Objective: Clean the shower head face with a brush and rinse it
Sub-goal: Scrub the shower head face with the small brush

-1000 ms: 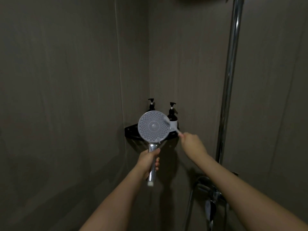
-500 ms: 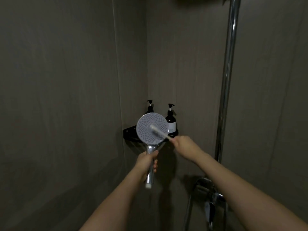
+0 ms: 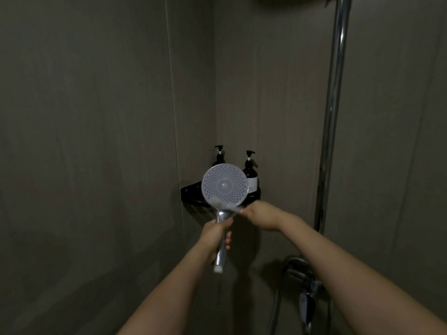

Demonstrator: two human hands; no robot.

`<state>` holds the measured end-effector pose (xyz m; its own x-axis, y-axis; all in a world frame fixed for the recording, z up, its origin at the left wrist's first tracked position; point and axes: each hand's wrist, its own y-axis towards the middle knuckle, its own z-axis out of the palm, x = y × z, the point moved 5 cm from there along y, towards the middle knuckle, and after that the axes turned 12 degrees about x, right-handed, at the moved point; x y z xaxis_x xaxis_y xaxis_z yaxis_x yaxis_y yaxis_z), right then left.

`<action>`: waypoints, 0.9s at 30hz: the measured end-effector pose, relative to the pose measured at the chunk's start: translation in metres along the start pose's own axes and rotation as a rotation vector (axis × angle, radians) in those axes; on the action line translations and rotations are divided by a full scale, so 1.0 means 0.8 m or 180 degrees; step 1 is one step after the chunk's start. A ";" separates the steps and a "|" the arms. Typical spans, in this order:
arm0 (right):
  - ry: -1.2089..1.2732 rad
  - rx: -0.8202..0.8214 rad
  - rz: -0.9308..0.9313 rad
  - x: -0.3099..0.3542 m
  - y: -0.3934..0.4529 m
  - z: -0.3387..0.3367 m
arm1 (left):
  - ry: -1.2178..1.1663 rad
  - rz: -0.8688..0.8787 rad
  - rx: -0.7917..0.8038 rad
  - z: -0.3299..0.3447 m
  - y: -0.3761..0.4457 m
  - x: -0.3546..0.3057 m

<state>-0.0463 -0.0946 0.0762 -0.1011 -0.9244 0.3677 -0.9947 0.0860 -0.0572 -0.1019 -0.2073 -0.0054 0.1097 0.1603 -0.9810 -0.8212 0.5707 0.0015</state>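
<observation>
Left hand point(image 3: 214, 234) gripped shower head point(image 3: 225, 186) handle, face toward camera. Right hand point(image 3: 262, 215) pinched brush point(image 3: 226, 206), blurred, bristles at face's lower edge.

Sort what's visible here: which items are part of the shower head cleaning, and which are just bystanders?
In use: shower head, gripped by left hand; brush, blurred, held by right hand.

Bystanders: two pump bottles, corner shelf, riser pipe, mixer tap.
</observation>
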 end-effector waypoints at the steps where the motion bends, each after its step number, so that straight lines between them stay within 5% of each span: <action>1: -0.0063 0.0213 -0.0147 0.004 0.003 0.007 | -0.0008 0.0002 -0.0001 -0.001 0.001 0.000; 6: 0.0662 -0.1256 -0.0034 -0.002 -0.008 -0.035 | -0.0009 0.0024 -0.0009 -0.001 0.001 -0.001; 12: -0.0259 -0.0119 -0.0145 0.024 0.007 -0.018 | 0.0015 0.0002 -0.0016 -0.001 0.002 0.000; 16: 0.0681 -0.1174 0.0149 0.009 0.000 -0.054 | 0.0014 -0.0025 -0.0014 -0.004 0.002 0.000; 21: 0.0022 -0.0075 -0.0116 0.030 0.012 -0.021 | -0.0022 -0.0017 0.0003 -0.002 0.004 -0.003; 25: 0.0864 -0.1193 -0.0026 0.018 0.002 -0.053 | 0.0009 -0.0028 0.0021 -0.002 0.001 -0.002; 27: 0.0757 -0.0877 0.0084 0.018 0.007 -0.047 | 0.0056 -0.0029 0.0022 -0.002 0.000 -0.003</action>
<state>-0.0542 -0.0932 0.1163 -0.0967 -0.8111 0.5769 -0.9568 0.2355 0.1706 -0.1027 -0.2088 -0.0036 0.1073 0.1410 -0.9842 -0.8163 0.5776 -0.0062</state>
